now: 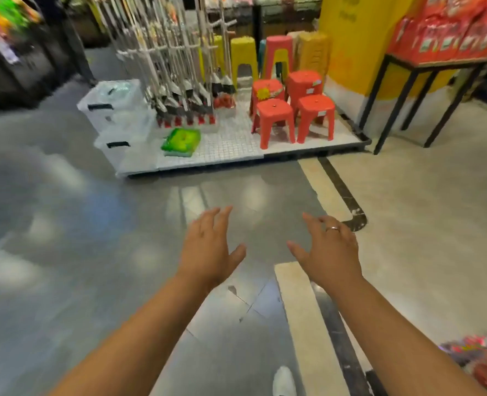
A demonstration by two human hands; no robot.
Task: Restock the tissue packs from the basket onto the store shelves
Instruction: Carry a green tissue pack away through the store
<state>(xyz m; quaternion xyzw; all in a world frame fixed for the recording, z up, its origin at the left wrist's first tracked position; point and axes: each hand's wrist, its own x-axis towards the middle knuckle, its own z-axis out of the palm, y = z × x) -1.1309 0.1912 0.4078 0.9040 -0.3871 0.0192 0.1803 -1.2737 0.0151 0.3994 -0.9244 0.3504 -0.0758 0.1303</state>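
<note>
Two bare arms outstretched, left hand (210, 247) open, right hand (332, 251) open

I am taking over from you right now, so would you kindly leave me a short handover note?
Left hand: open, fingers spread, holding nothing.
Right hand: open, fingers spread, holding nothing.
Both are held out over the grey floor, facing the red stools.
Things: no basket plainly in view. A blurred red heap at the lower right edge may be packs; cannot tell. Red packs sit on the black-framed table; whether they are tissue is unclear.
Done: cannot tell from here.
Left: find the basket, take packs, shelve them.
</note>
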